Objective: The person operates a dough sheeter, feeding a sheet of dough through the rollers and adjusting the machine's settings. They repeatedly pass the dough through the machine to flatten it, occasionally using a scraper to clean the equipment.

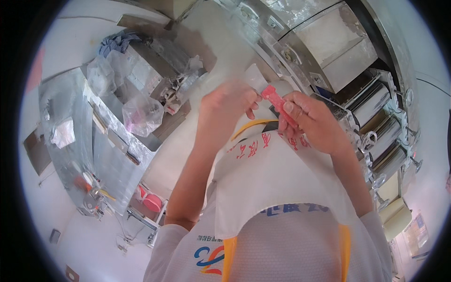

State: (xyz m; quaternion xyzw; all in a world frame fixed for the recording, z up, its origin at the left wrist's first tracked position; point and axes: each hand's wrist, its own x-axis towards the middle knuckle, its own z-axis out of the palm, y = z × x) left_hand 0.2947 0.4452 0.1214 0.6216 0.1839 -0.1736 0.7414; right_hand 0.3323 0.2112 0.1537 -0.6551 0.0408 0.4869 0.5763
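Observation:
In front of my chest, my right hand (305,115) is wrapped round a red stick-shaped thing (277,101). White specks mark the stick, and its wider end sticks out toward my other hand. My left hand (230,101), partly smeared by motion, is closed with its fingertips curled close to that end. What those fingers hold, if anything, I cannot make out. Just beyond them shows a pale flat piece (255,77); whether a hand touches it is unclear. A white apron (277,183) with yellow straps hangs below both hands.
To the right stands a metal machine with shiny rollers (378,96) and handwheels (369,140). On the left, a metal table (115,174) carries clear plastic bags (142,114) and a blue cloth (117,43). A red round thing (152,202) sits beneath the table's near edge.

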